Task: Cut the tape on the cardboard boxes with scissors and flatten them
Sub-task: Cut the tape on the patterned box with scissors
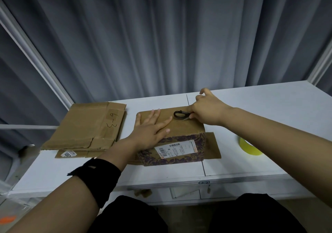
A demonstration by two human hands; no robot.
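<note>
Nearest to the camera is the left forearm with a black wristband [95, 177]. It leads to the left hand [150, 130], which lies flat with spread fingers on the left half of the top of the cardboard box [181, 130]. The wrist is low and the arm is almost straight, so weight can go down through the palm. The right hand [206, 108] reaches to the far right corner of the box top. Its lower fingers are curled round the blade end of the scissors [180, 115], as far as the picture shows, while one finger and the thumb stand up loose on the far side. The black handles lie on the cardboard and point toward the left hand. I judge that the step is to bring the scissors to the tape of this box, which stands closed and is not yet flattened. To do it well, the right hand should first take the handles, because a hold on the blades gives little control and can hurt. The left hand should hold the box down beside the cut line, never in front of the points. Where the tape runs I cannot tell. Left of the box lies a stack of flattened cardboard [86, 126]. Under the box a flat brown sheet [213, 148] shows at its right side, and right of the box a yellow tape roll [249, 147] rests on the white table [278, 106].
</note>
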